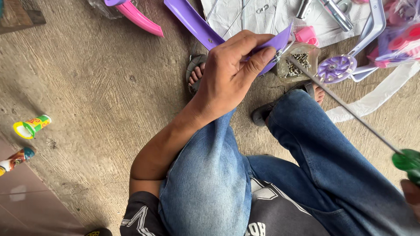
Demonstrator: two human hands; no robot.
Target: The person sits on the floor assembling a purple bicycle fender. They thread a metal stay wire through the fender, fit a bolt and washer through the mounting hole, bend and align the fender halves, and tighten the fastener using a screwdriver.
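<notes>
The left hand (229, 72) pinches a purple plastic fender (273, 43) by its end, thumb on top and fingers curled beneath, holding it above the concrete floor (100, 87) in front of the person's knees. The fender's long curved strip runs up and to the left from the hand toward the top edge of the view. A screwdriver (345, 107) with a thin steel shaft and a translucent green handle reaches in from the lower right, its tip meeting a small metal fitting at the fender's end, just beside the left thumb. Of the right hand (411, 192) only a sliver shows at the right edge by the green handle, and its grip cannot be told. Just behind the fender's end sits a clear plastic packet of screws (297, 63), crumpled and glinting, near the person's sandalled feet. Right of it lies a purple training wheel (336, 68) on a pale bracket, and beyond that a heap of pink and purple parts in clear wrapping (400, 37). A sheet of white paper (245, 15) with creases is spread at the top centre. A pink fender (140, 17) lies at the top left. On the floor at the far left lie two small cylindrical packages (33, 126) with bright green, yellow and red labels, well apart from the hands.
</notes>
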